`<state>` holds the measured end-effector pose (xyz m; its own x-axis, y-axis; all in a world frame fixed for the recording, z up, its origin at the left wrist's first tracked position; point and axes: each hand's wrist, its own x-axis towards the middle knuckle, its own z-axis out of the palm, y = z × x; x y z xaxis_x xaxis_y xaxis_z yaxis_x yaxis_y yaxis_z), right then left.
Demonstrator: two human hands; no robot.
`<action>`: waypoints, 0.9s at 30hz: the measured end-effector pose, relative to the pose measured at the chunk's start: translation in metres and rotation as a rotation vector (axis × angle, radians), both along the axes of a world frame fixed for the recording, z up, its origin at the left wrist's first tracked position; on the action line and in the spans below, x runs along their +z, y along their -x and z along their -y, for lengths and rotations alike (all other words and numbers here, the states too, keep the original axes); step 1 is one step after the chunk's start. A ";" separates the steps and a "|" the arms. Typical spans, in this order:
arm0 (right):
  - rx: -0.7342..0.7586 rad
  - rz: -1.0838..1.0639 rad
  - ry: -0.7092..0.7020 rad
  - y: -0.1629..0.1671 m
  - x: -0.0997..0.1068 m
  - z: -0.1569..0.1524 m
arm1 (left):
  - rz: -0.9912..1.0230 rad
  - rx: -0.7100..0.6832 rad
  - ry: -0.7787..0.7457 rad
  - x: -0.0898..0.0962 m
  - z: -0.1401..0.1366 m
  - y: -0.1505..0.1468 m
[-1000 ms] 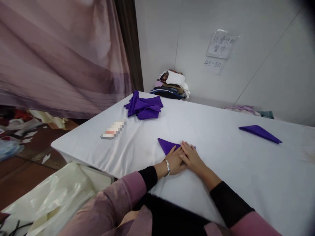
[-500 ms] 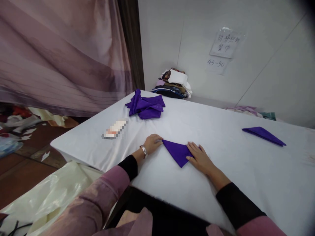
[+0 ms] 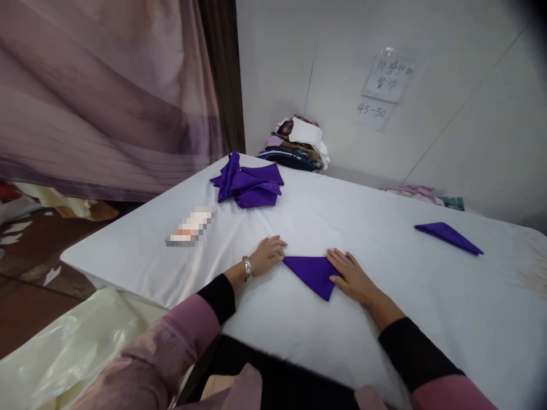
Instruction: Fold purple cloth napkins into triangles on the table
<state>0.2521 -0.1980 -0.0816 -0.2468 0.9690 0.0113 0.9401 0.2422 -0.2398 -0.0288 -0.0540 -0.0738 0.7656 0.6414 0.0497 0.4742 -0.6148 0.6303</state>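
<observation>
A purple cloth napkin [image 3: 314,273], folded into a triangle, lies flat on the white-covered table [image 3: 376,359] in front of me. Its top edge runs from side to side and one corner points down toward me. At its left tip is my left hand [image 3: 268,254], fingers stretched out over the tablecloth and the thumb side at the tip. My right hand [image 3: 350,277] rests flat on the napkin's right end, hiding that corner. Both hands are open, with palms down.
A loose heap of purple napkins [image 3: 252,185] lies at the far left, with a blurred-out flat object [image 3: 191,228] nearer me. Another folded purple napkin [image 3: 448,236] sits at the right. Stacked clothes [image 3: 297,145] are by the wall behind the table.
The folded napkin has turned a little, its lower corner shifting right. My left fingers are straighter and spread more. The view has shifted slightly.
</observation>
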 end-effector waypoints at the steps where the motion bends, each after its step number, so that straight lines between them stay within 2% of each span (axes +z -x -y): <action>1: 0.003 0.005 0.001 0.000 0.000 0.000 | -0.011 -0.024 -0.017 0.000 0.002 0.001; 6: 0.000 0.011 0.036 0.001 0.003 -0.001 | -0.042 -0.112 -0.148 0.000 0.013 0.008; 11: -0.021 -0.011 0.077 0.005 0.010 -0.001 | -0.119 -0.075 -0.235 0.008 0.014 0.007; 14: -0.018 -0.023 0.080 0.006 0.012 -0.001 | -0.135 0.011 -0.296 0.020 0.023 -0.007; 17: -0.014 -0.028 0.078 0.005 0.013 -0.001 | -0.083 -0.064 -0.344 0.027 0.042 -0.035; 19: -0.014 -0.029 0.079 0.005 0.014 -0.001 | -0.082 -0.174 -0.365 0.023 0.055 -0.053; 21: -0.009 -0.031 0.082 0.004 0.015 -0.002 | -0.136 -0.228 -0.364 0.013 0.063 -0.066; 24: 0.011 -0.037 0.085 0.003 0.016 -0.003 | -0.229 -0.216 -0.356 -0.003 0.067 -0.073; 27: 0.017 -0.038 0.086 0.000 0.015 -0.005 | -0.249 -0.214 -0.377 -0.010 0.065 -0.071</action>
<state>0.2519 -0.1933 -0.0665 -0.2637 0.9626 -0.0622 0.9260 0.2346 -0.2959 0.0423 -0.1191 -0.0841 0.8960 0.4416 0.0466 0.4207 -0.8777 0.2294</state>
